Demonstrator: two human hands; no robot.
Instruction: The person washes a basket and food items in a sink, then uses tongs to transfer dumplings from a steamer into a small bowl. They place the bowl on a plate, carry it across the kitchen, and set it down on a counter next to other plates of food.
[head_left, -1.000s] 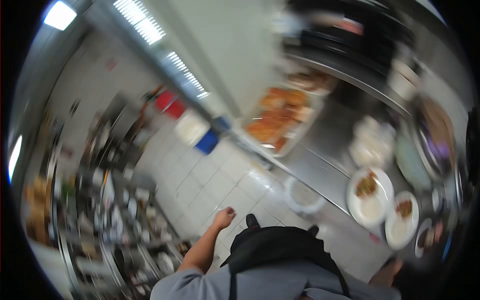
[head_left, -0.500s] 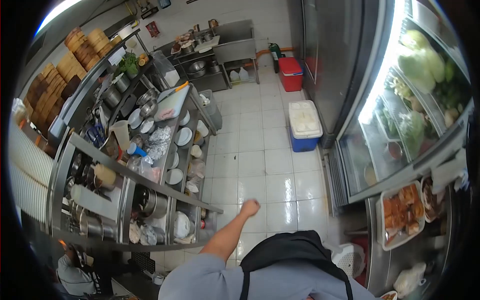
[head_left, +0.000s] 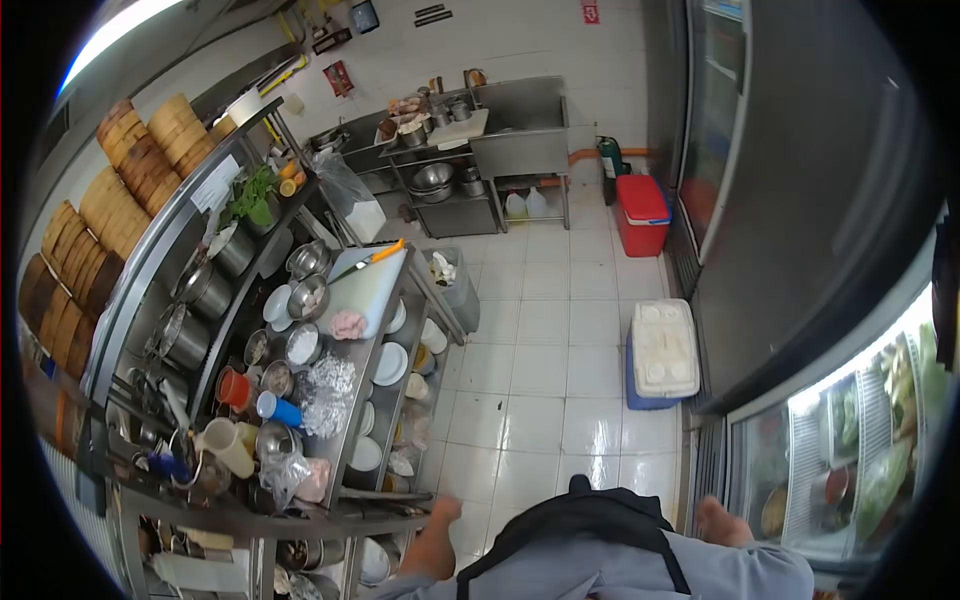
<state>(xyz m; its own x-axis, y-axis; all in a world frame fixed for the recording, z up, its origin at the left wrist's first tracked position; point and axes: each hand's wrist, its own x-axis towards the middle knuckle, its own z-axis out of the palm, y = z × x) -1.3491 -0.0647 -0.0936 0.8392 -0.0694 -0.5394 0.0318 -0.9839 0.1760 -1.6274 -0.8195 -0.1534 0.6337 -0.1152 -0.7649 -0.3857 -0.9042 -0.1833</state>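
Note:
My left hand [head_left: 446, 509] hangs low beside the end of the metal counter [head_left: 350, 425], its fingers loosely curled with no object visible in them. On my other side, my right hand [head_left: 722, 523] is raised near the glass-door fridge [head_left: 830, 440]. Its fingers are curled too, and I see nothing held. A white cutting board [head_left: 362, 290] lies on the counter with an orange-handled knife [head_left: 380, 258] and a lump of raw meat [head_left: 347, 324]. Crumpled foil [head_left: 333, 395], a blue-lidded container [head_left: 278, 409] and metal bowls [head_left: 308, 297] stand closer to me.
A blue cooler with a white lid [head_left: 664, 350] and a red cooler [head_left: 642, 213] stand along the right of the tiled floor [head_left: 540, 350]. A grey bin [head_left: 455, 290] is at the counter's far end. The sink [head_left: 520, 105] is by the back wall. Bamboo steamers [head_left: 140, 160] are stacked upper left.
My view has moved forward and up toward the back wall. My left arm has swung back toward my body, and my right hand has come into view. The tray of food at right has left view.

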